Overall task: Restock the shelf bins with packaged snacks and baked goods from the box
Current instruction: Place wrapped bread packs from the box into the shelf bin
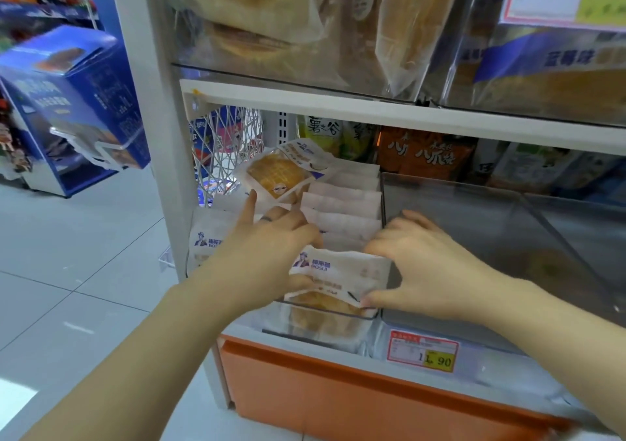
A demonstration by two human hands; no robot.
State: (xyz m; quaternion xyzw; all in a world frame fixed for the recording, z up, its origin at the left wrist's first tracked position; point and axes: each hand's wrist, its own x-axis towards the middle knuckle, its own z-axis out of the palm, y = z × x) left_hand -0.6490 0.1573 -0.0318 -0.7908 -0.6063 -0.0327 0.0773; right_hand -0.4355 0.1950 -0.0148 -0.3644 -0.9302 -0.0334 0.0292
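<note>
A white bread packet (342, 273) with a blue logo stands at the front of a clear shelf bin (325, 313). My left hand (271, 247) grips its left edge, and my right hand (420, 264) pinches its right edge and lower corner. Behind it a row of the same white packets (342, 203) fills the bin upright. One packet (281, 173) showing a golden pastry lies tilted on top at the back. The box is not in view.
A clear bin (491, 224) to the right looks nearly bare. A price tag (423, 351) reads 11.90. Bagged bread (305, 24) fills the upper shelf. Snack bags (423, 152) stand at the back. A blue display box (67, 102) stands left over tiled floor.
</note>
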